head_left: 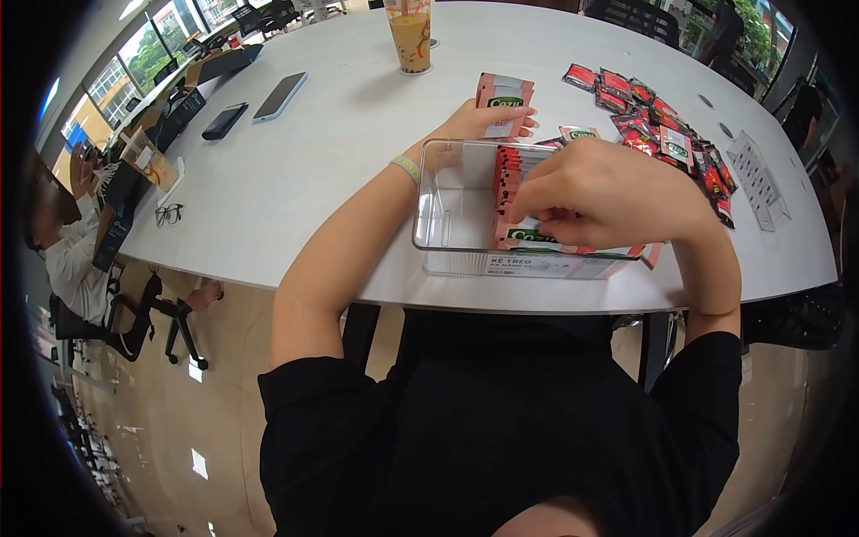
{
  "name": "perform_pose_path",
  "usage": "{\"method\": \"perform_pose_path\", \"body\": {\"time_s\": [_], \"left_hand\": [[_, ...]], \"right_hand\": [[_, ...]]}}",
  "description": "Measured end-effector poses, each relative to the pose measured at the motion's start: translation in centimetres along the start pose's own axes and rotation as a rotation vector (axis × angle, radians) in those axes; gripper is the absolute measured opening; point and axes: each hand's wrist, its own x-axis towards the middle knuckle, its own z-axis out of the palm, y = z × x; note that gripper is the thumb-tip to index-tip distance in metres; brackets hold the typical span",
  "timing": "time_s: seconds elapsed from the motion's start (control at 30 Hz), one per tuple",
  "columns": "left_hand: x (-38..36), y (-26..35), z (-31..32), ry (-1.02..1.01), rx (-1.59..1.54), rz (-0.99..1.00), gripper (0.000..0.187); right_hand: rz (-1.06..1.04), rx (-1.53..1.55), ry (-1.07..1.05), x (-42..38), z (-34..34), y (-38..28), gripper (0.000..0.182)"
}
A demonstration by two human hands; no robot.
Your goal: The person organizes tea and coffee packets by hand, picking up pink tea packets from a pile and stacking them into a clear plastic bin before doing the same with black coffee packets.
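Upright packets [508,166] lie just under the right hand [617,192], its fingers [541,191] curled (grip: cannot tell); the left hand [465,125] pinches one sachet [508,91] beyond the bin [447,260].

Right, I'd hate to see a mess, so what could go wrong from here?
The standing packets might slump into the bare left part of the clear bin as the right hand works among them. The bin also sits close to the near edge of the table, so a knock could send it over.
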Motion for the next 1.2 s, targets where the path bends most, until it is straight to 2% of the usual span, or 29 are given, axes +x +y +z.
{"method": "perform_pose_path", "body": {"time_s": [0.1, 0.23, 0.3, 0.53, 0.6, 0.63, 0.7, 0.73, 0.77, 0.83, 0.87, 0.93, 1.07, 1.1, 1.13, 1.2], "left_hand": [[0.2, -0.1, -0.2, -0.012, -0.008, 0.003, 0.041], [0.3, -0.4, -0.4, -0.045, -0.015, 0.035, 0.041], [0.2, -0.3, -0.2, -0.012, -0.005, 0.023, 0.038], [-0.7, 0.8, 0.4, 0.007, 0.043, -0.011, 0.037], [-1.2, 1.3, 0.3, -0.020, 0.159, -0.005, 0.036], [-0.6, 0.5, -0.3, -0.020, 0.160, -0.004, 0.036], [1.3, -1.7, -1.9, -0.041, 0.282, 0.210, 0.035], [0.3, -0.2, -0.2, 0.037, 0.059, 0.030, 0.035], [0.3, -0.4, -0.3, 0.036, 0.060, 0.032, 0.035], [0.5, -0.4, -0.4, -0.056, 0.137, 0.165, 0.033], [0.5, -0.4, -0.2, -0.036, 0.127, 0.173, 0.033], [0.9, -0.6, -0.3, -0.038, 0.161, 0.159, 0.033], [0.8, -0.7, -0.5, -0.033, 0.264, 0.156, 0.036], [0.8, -0.8, -0.4, -0.028, 0.261, 0.157, 0.036], [0.8, -0.8, -0.4, -0.011, 0.173, 0.133, 0.036], [0.9, -0.9, -0.4, 0.016, 0.083, 0.115, 0.037]], "right_hand": [[-0.095, -0.026, 0.076, -0.3, 0.0, -0.1, 0.017], [-0.061, 0.007, 0.029, 0.1, 0.6, 0.3, 0.019], [-0.129, 0.037, 0.087, 0.2, 1.1, 0.5, 0.017], [-0.060, 0.035, 0.038, -0.4, -0.6, 0.6, 0.015], [-0.096, 0.044, 0.209, -0.1, -1.0, 1.2, 0.013], [-0.097, 0.043, 0.209, 0.1, -1.0, 1.9, 0.013], [-0.011, -0.169, 0.505, 0.7, -0.5, 4.4, 0.012], [0.037, -0.311, 0.596, 0.9, -0.6, 5.5, 0.015], [0.036, -0.314, 0.597, 1.3, -0.1, 7.0, 0.015], [0.077, -0.222, 0.782, 2.0, 1.2, 9.8, 0.018], [0.076, -0.225, 0.785, 2.0, 1.6, 10.7, 0.018], [0.264, -0.054, 0.601, 2.0, 1.9, 11.4, 0.020], [0.275, -0.121, 0.594, 1.6, 1.8, 11.8, 0.019], [0.278, -0.188, 0.665, 1.4, 1.2, 11.3, 0.018], [0.279, -0.256, 0.734, 1.3, 0.8, 10.8, 0.017], [0.255, -0.261, 0.715, 1.0, 0.3, 10.7, 0.020]]}}
